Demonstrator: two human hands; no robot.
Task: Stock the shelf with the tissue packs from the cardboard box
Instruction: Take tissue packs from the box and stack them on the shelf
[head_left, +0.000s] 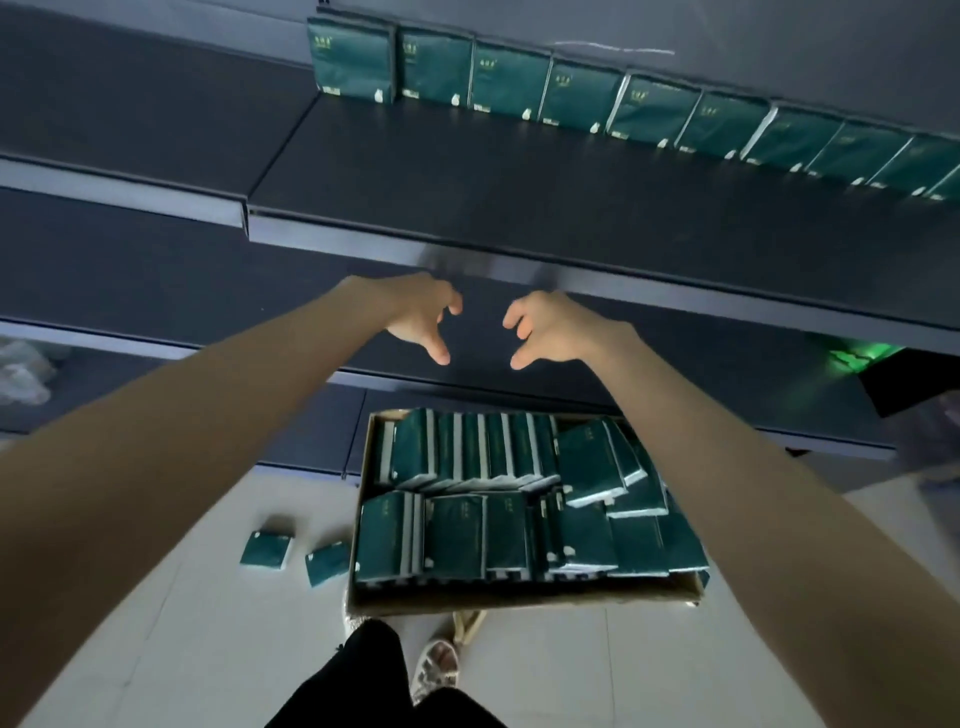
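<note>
- Both the left hand (420, 317) and right hand (545, 328) are hovering spread, holding nothing, above the brown cardboard box (519, 597).
- Dark green plastic-wrapped tissue packs (457, 535) are filling it; others are lining the grey metal shelf (467, 182).
- Probably light, soft, slick: pinch across the flat faces.

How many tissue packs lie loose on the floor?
2. The left floor pack lies left of the cardboard box; the right floor pack lies between them. Others may be hidden.

left hand (415, 317) and right hand (545, 330) bare; arms bare down to lower frame corners. black trousers (363, 675) bottom centre; pale patterned sandal (436, 667) just right of them.
</note>
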